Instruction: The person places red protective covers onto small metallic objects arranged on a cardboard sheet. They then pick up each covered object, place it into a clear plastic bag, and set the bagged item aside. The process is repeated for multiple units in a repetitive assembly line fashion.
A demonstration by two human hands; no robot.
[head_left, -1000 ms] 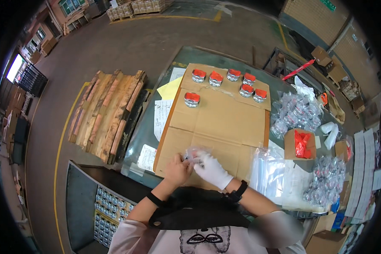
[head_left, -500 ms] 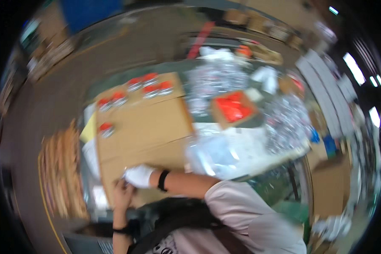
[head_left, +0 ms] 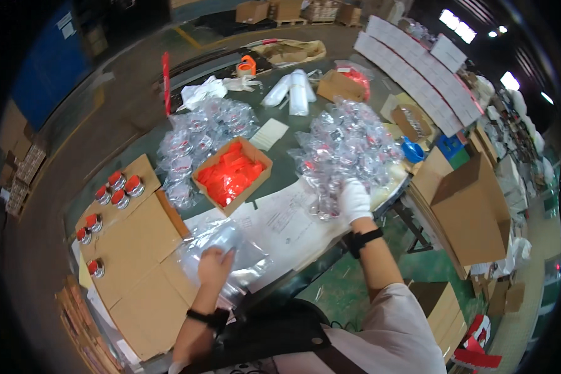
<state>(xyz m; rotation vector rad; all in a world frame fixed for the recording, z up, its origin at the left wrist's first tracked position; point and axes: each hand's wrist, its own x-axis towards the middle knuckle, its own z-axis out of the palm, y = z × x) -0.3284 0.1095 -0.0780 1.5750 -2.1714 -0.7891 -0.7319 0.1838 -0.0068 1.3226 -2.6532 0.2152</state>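
My bare left hand [head_left: 215,267] rests over a stack of clear plastic bags [head_left: 246,240], its thumb and curled fingers closed on the film of a bag. My right hand [head_left: 355,199], in a white glove, reaches into the near edge of a pile of clear-bagged metal pieces [head_left: 349,140] with red parts. Its fingertips are partly lost among the pieces, so their grip cannot be made out. Over to the left, several silvery round pieces with red tops [head_left: 119,199] stand on a flat cardboard sheet [head_left: 137,249].
An open carton of bright red pieces [head_left: 232,173] sits mid-table beside another heap of bagged pieces [head_left: 199,137]. Behind lie plastic rolls [head_left: 298,93], white gloves [head_left: 202,92] and an orange tape dispenser [head_left: 247,65]. Cardboard boxes [head_left: 474,212] stand at the right.
My hands were together over the cardboard's near edge; now they are apart. The right has moved far right to the bagged pile, the left onto the plastic bags. The view has swung right.
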